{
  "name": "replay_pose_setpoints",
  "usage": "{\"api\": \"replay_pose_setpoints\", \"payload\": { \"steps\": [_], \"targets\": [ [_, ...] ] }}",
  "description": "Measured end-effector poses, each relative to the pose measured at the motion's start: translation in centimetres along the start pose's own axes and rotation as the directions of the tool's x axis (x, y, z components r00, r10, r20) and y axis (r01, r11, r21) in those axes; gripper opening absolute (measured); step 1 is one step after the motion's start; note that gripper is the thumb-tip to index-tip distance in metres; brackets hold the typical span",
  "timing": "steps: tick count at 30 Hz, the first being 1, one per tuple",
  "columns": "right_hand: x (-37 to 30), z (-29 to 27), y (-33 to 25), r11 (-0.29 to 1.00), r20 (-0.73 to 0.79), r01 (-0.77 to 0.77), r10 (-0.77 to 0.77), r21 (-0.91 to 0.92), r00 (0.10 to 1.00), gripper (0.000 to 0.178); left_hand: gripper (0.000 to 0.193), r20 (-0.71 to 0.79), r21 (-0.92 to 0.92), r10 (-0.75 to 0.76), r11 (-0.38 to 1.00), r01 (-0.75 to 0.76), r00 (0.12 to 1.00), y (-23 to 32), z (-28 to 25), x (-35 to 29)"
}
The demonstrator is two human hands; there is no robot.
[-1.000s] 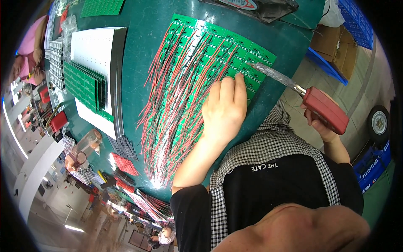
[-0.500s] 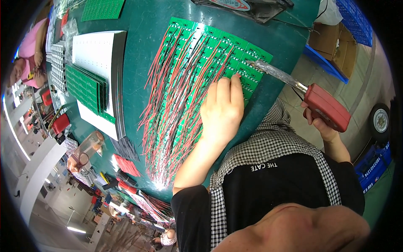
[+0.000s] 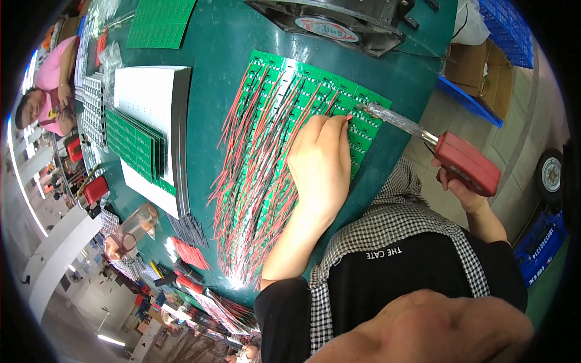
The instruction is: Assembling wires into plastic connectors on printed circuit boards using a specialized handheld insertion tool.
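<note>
A green circuit board panel [image 3: 373, 100] lies on the table, with rows of red and black wires [image 3: 257, 181] fanned across it. My left hand [image 3: 321, 163] rests over the panel's right part, its thumb and finger pinched on a red wire [image 3: 349, 117] whose tip shows at the fingertips. In my right hand [image 3: 463, 190] is a red-handled soldering gun [image 3: 467, 163]. Its wrapped shaft points left, and its tip meets or hovers just over the board beside the left fingertips; contact is too small to tell.
A black fan [image 3: 330, 27] stands beyond the panel. On the left are a stack of white sheets [image 3: 145, 81], green boards [image 3: 130, 142], a clear jar [image 3: 136, 224] and bundles of red wires [image 3: 190, 253]. Another person [image 3: 57, 91] sits far left. A cardboard box [image 3: 493, 78] is at right.
The whole view has shifted, so the table things sit lower and more of the fan shows. My left fingers have curled a little more; the soldering gun's tip stays close to them.
</note>
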State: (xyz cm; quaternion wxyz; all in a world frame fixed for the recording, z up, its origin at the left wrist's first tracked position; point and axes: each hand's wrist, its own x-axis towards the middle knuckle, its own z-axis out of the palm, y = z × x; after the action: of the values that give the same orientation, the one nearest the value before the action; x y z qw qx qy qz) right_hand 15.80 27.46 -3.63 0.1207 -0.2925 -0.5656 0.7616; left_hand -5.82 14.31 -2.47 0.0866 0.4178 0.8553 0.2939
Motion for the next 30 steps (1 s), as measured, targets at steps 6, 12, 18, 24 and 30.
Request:
{"api": "replay_pose_setpoints", "payload": {
  "steps": [6,12,18,24,30],
  "targets": [
    [0.2,-0.5,-0.2,0.999,0.052,-0.007,0.010,-0.050,0.999,0.068,0.022,0.012,0.154,0.159,0.975,-0.159,0.987,0.1,0.3,-0.2],
    [0.2,-0.8,-0.3,0.995,0.061,0.025,-0.019,-0.093,0.998,0.066,0.024,0.034,0.174,0.198,0.964,-0.201,0.980,0.2,0.5,-0.3],
    [0.4,-0.9,-0.1,0.969,0.083,0.121,-0.105,-0.215,0.991,0.064,0.025,0.030,0.163,0.204,0.965,-0.206,0.979,0.0,0.5,-0.3],
    [0.7,-1.1,-0.4,0.866,0.162,0.255,-0.204,-0.431,0.965,0.061,0.026,0.041,0.176,0.199,0.963,-0.203,0.979,0.1,0.4,-0.4],
    [0.7,-0.9,-0.4,0.845,0.143,0.310,-0.275,-0.435,0.951,0.058,0.026,0.060,0.176,0.190,0.964,-0.198,0.980,0.1,0.3,-0.4]
  ]
}}
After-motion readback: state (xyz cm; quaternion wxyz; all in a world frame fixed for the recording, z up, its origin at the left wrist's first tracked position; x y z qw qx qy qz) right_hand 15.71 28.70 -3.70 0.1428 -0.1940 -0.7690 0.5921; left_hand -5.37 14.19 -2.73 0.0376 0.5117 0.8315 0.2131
